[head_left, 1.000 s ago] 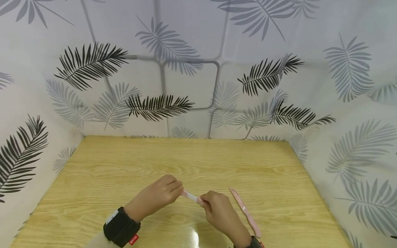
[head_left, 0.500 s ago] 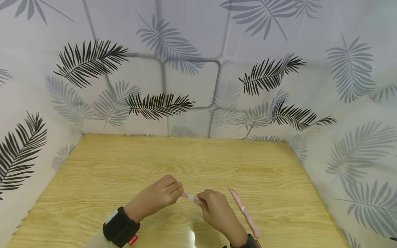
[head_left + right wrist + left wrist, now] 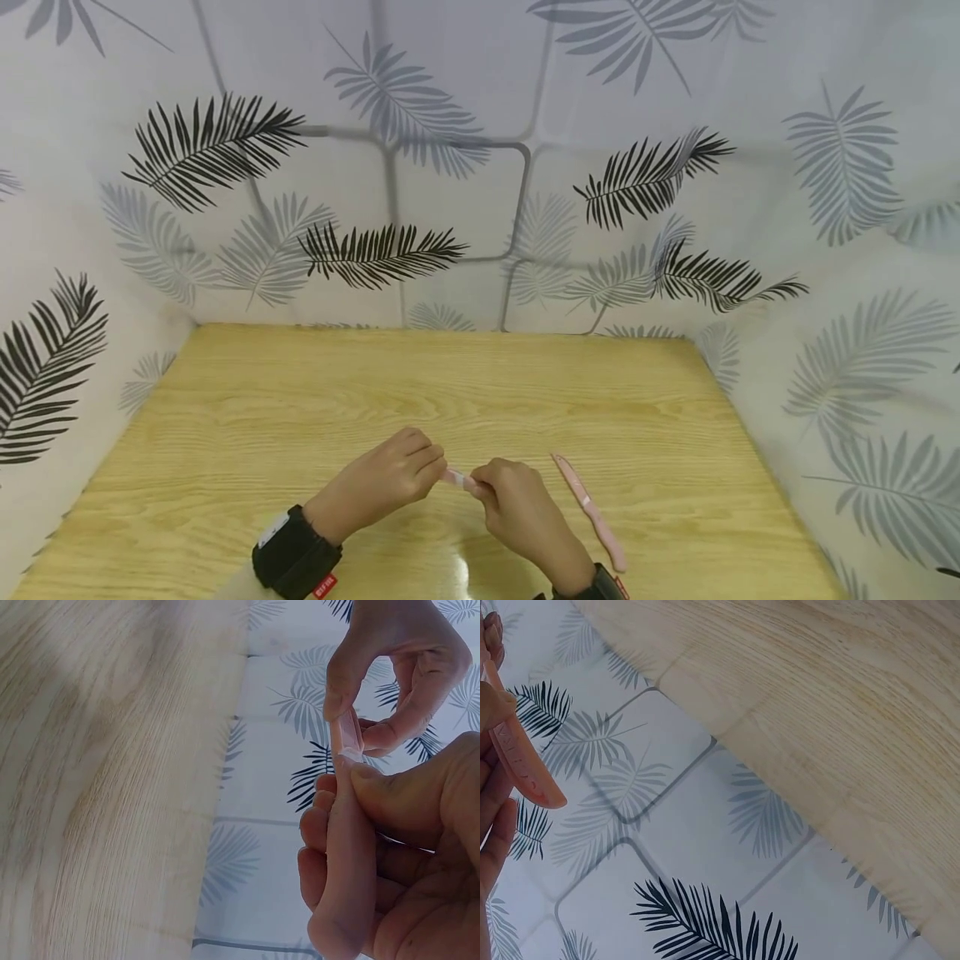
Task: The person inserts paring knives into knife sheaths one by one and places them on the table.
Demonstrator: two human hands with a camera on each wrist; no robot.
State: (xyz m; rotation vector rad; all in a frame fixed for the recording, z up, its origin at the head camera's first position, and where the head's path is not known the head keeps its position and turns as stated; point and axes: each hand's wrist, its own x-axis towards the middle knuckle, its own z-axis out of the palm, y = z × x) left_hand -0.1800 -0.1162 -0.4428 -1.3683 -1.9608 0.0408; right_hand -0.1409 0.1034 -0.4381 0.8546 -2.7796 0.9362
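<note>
A small knife [image 3: 459, 478] with a pink handle and a pink blade cover is held above the table between both hands. My left hand [image 3: 390, 477] pinches the cover [image 3: 529, 769], whose raised lettering faces the left wrist view. My right hand [image 3: 527, 515] grips the handle [image 3: 349, 862], its thumb pressing near the pale section where handle and cover meet. How much of the blade sits inside the cover cannot be seen. To the right of my right hand lies a second pink knife [image 3: 597, 522], its blade end pointing away from me.
The wood-grain table [image 3: 337, 375] is bordered at the back and sides by a pale leaf-patterned cloth [image 3: 465, 208]. Black bands [image 3: 295, 552] wrap both wrists.
My right hand has shifted slightly left toward my left hand, and the pale section between them looks shorter. Both hands keep their hold. The second knife stays put.
</note>
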